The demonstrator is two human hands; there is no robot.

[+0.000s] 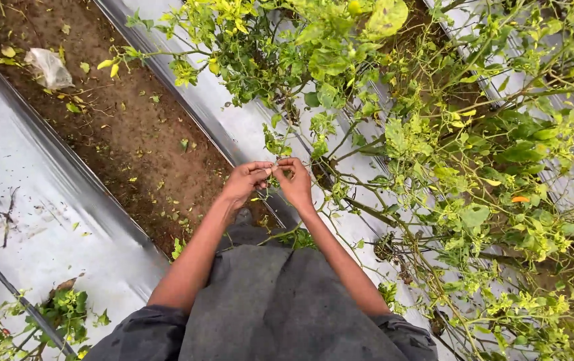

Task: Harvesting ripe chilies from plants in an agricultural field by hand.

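My left hand [245, 180] and my right hand [296, 182] meet in front of me, fingertips pinched together on a thin green stem [275, 168] of a leafy plant [340, 73]. The stem runs up into yellow-green foliage above my hands. What sits between the fingertips is too small to tell. Both forearms reach out from dark grey sleeves over my grey garment [267, 301].
Silver plastic mulch sheets [40, 227] cover the beds, with a strip of bare brown soil [133, 134] between them. A crumpled plastic scrap [48, 67] lies on the soil. A black drip hose [13, 291] crosses lower left. Dense branches [474, 214] fill the right side.
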